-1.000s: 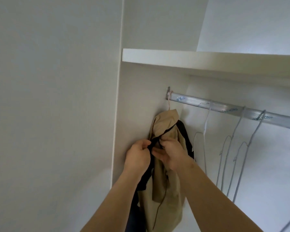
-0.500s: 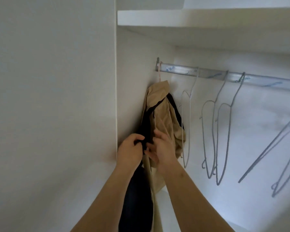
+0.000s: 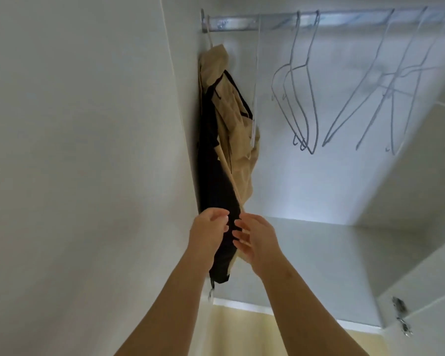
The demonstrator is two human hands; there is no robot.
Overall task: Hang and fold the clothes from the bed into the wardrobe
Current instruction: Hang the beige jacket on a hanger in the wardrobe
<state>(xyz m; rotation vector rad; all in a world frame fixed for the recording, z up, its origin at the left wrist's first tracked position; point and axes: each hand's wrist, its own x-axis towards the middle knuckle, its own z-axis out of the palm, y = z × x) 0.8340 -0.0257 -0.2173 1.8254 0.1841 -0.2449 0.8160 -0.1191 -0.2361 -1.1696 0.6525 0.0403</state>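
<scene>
A beige jacket with black lining (image 3: 239, 124) hangs on a hanger at the far left end of the metal rail (image 3: 344, 18), pressed against the wardrobe's left side panel (image 3: 188, 111). My left hand (image 3: 208, 235) curls its fingers on the black edge of the jacket near its hem. Just to the right, my right hand (image 3: 254, 240) touches the beige side of the hem with relaxed, spread fingers. The lower tip of the jacket hangs between my forearms.
Several empty wire hangers (image 3: 298, 98) hang along the rail to the right of the jacket. Below lies the white wardrobe bottom (image 3: 319, 265). A door with a metal hinge (image 3: 401, 319) stands at the right. A white wall (image 3: 75, 150) fills the left.
Both hands have slid down the jacket's front from chest height to its hem. My view has tilted down, so the top shelf is out of sight and the wardrobe bottom shows.
</scene>
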